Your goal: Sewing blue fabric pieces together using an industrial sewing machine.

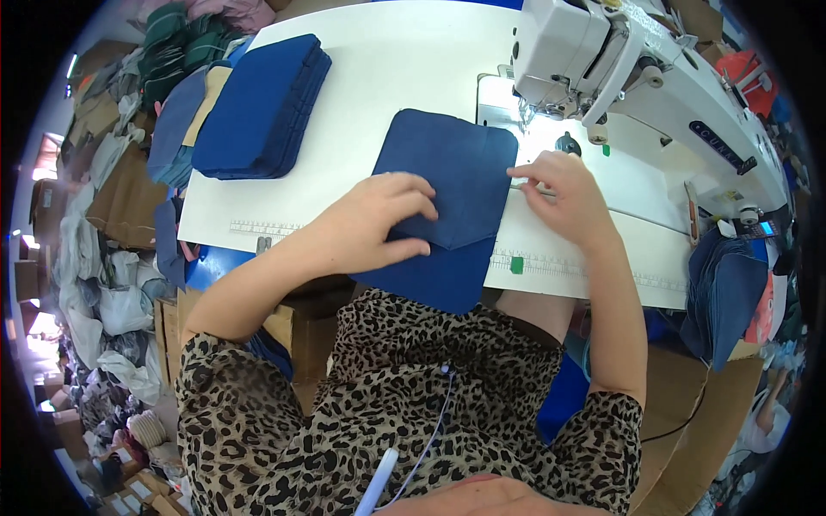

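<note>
A navy blue fabric piece (447, 163) with rounded corners lies on the white sewing table. A pointed flap or seam crosses it, and its lower end hangs over the table's front edge toward my lap. My left hand (387, 215) rests on it with the fingers spread and the thumb apart. At the fabric's right edge, my right hand (555, 193) has its fingers bent in a pinch, the index fingertip against the edge. The sewing machine's needle area (533, 107) is just beyond the fabric's upper right corner.
A thick stack of blue fabric pieces (258, 112) sits at the left of the table (370, 52). The white sewing machine (654, 77) takes up the far right. A printed ruler strip (568, 265) runs along the front edge. More blue pieces (727, 284) hang at right.
</note>
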Available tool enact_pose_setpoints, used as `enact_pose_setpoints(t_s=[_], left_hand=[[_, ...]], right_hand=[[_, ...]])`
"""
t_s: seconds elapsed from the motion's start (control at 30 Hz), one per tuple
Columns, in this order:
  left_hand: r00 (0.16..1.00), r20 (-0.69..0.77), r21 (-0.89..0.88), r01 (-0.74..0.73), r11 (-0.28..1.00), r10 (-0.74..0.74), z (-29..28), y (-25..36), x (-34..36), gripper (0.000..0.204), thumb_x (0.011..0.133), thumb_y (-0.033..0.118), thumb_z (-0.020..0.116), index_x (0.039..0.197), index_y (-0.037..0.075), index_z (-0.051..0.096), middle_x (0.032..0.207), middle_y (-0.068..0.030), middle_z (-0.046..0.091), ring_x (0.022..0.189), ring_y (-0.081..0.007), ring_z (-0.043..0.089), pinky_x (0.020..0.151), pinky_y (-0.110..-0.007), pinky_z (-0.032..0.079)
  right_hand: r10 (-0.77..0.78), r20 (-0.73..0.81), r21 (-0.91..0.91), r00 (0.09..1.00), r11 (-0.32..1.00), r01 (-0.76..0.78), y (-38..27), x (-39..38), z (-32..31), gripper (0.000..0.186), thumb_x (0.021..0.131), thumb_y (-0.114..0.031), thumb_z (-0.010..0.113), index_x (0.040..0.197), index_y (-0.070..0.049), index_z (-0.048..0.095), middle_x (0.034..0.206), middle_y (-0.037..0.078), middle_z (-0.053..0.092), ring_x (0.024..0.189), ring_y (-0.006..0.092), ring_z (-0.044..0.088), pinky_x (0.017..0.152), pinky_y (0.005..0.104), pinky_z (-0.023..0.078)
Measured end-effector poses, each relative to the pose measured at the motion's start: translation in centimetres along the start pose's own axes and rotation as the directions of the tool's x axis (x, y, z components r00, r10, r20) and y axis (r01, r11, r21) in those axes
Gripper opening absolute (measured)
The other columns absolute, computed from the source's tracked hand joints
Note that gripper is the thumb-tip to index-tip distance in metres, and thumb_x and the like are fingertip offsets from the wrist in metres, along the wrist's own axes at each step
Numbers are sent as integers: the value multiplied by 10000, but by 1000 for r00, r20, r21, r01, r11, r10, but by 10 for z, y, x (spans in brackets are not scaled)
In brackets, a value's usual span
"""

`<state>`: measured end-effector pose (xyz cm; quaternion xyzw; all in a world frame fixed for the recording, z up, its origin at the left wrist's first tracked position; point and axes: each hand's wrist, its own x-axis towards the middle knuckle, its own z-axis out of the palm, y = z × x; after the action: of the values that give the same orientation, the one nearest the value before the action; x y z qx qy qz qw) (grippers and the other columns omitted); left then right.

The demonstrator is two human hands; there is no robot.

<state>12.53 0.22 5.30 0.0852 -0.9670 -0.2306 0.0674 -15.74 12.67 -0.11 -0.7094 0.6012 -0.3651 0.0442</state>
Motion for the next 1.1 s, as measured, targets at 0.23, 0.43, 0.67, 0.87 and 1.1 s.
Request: enact_pose_setpoints(t_s=[0.23,0.43,0.67,0.87,1.1], left_hand=[[856,-358,249,474,845,-374,10,-58,17,644,781,388,817,1256,22,584,1399,-199,514,1356,-369,437,1109,-460,394],[841,-245,-93,474,876,-482,9,-50,20,458,796,192,820,1133,39,550,1330,-177,555,1265,-324,507,1079,-401,414],[732,-410,-544,282,790,-544,22,-40,-30,305,886,-29,665,1106,75,481,828,-3,509,728,-89,479,692,-248,425],[807,-143,-827,221,517,-573,-24,-59,-159,245,895,-96,627,1045,81,547,918,49,546,822,-14,530,721,-187,440],[238,-21,-836,528,148,-971,-19,-91,-443,194,868,-34,664,1001,93,601,916,33,584,842,-89,582,791,-235,501]], right_hand=[[65,105,-19,992,998,-63,2,-1,7,172,785,-63,738,956,-79,742,843,61,559,808,226,569,731,342,463],[58,41,30,997,998,-59,2,-2,12,164,766,-144,785,913,-102,725,790,62,561,784,256,570,711,377,459],[88,28,61,996,994,-90,6,0,14,215,777,-114,770,985,-105,714,797,62,572,732,242,578,647,360,473],[98,-27,12,995,995,-98,23,-7,9,321,798,-29,731,1113,-77,690,819,52,559,734,163,539,627,285,430],[194,62,37,979,980,-196,15,-5,14,374,849,33,628,1211,-50,666,825,19,507,735,132,464,670,253,391]])
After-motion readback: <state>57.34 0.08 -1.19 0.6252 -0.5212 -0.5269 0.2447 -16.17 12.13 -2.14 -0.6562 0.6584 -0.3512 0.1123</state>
